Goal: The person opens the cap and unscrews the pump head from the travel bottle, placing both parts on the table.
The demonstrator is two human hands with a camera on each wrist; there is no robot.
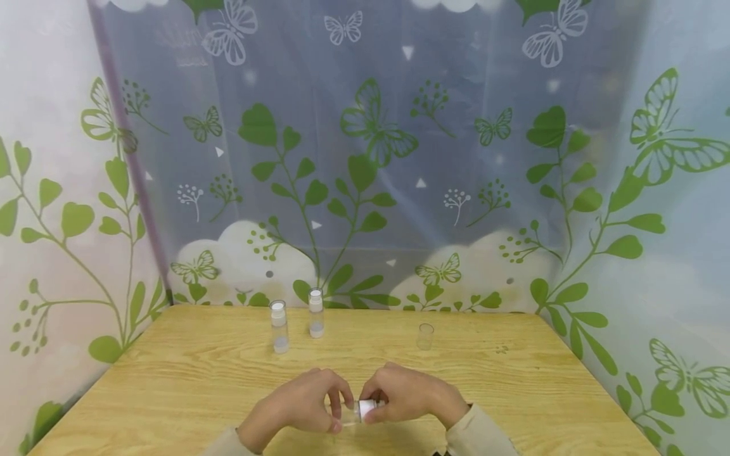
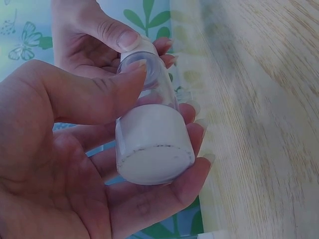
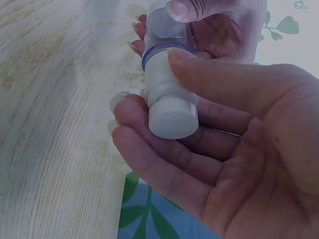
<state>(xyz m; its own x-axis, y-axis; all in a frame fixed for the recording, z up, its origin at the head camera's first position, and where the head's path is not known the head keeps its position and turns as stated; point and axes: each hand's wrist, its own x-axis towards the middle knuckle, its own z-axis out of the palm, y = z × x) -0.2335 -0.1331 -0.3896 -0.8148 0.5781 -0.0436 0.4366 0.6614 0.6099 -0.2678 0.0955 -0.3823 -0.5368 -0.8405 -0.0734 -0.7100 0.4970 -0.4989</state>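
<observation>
Between both hands lies a small clear pump bottle [image 1: 351, 415], tilted on its side close over the table. My left hand [image 1: 305, 400] grips its transparent body, thumb on top and fingers beneath. In the left wrist view the bottle's white base [image 2: 154, 144] faces the camera. My right hand [image 1: 410, 394] pinches the white pump top [image 3: 172, 74] between thumb and fingers. A blue-tinted ring [image 3: 164, 48] circles the joint of the pump top and the body. Farther back on the right stands a clear cap [image 1: 425, 337], apart from the bottle.
Two similar bottles, one nearer [image 1: 279, 327] and one farther back [image 1: 316, 313], stand upright at the back left, each with a white top under a clear cap. The wood-grain table [image 1: 199, 367] ends at a patterned curtain [image 1: 365, 209] behind, with more curtain at both sides.
</observation>
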